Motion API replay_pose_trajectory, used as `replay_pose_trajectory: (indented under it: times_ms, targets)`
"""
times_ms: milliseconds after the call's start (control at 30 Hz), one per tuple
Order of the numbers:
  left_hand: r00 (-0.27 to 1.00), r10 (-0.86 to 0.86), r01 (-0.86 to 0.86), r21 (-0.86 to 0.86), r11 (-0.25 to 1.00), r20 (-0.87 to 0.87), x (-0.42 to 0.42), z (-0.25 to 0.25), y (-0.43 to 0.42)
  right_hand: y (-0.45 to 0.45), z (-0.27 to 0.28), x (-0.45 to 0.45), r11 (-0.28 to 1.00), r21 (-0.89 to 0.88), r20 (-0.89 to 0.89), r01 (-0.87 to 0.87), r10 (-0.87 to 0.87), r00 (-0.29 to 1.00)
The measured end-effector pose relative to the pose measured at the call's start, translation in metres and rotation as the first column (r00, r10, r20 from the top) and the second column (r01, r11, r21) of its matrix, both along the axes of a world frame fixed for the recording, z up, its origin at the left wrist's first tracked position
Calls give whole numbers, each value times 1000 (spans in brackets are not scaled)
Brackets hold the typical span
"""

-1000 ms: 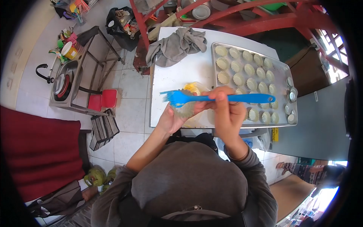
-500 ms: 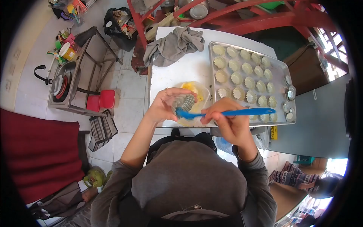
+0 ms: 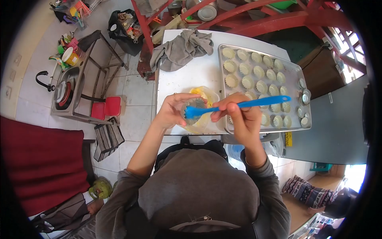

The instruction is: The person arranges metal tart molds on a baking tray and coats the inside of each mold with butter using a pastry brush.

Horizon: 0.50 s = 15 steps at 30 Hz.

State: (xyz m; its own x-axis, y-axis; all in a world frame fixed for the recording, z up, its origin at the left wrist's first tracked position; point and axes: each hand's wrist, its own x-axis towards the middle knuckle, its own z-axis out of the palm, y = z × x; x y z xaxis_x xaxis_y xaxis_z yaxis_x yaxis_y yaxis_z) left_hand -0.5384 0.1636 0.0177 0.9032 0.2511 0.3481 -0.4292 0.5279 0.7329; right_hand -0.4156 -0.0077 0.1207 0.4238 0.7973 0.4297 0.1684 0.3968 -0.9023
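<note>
My left hand (image 3: 169, 112) is closed around the rim of a fluted metal tart mold (image 3: 193, 104), its hollow turned toward my right hand. In my right hand (image 3: 241, 115) is a blue pastry brush (image 3: 254, 102), gripped by the handle, with its head inside the mold. Below both hands a clear plastic tub (image 3: 213, 96) with yellow, greasy-looking contents stands on the white table. To the right, a large metal baking tray (image 3: 293, 75) carries rows of fluted tart molds, pale inside, and several bare shiny ones along its right side.
A crumpled grey cloth (image 3: 181, 49) lies at the back left of the white table (image 3: 169, 85). Behind the table are red wooden beams (image 3: 270, 24). Off to the left stand a sink (image 3: 71, 77), a black rubbish bag (image 3: 123, 30) and a red stool (image 3: 113, 106).
The brush has swung so its handle end points higher, and my right hand has tilted upward with it. My left hand still holds the mold in nearly the same place.
</note>
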Motion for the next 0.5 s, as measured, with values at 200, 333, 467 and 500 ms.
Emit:
replay_pose_trajectory:
  times_ms: [200, 333, 467, 500]
  targets:
    - [980, 156, -179, -201, 963, -124, -2, -2, -16, -8, -2, 10, 997, -48, 94, 61, -57, 994]
    - [912, 346, -360, -28, 932, -219, 1, -4, -27, 8, -10, -5, 969, 81, 565, 235, -239, 789]
    - [905, 378, -400, -90, 912, -198, -1, -2, -32, 4, -8, -2, 938, 147, 611, 314, -336, 717]
    - [908, 376, -398, -100, 912, -188, -1, 0, -32, 3, -8, -1, 947, 142, 568, 287, -315, 761]
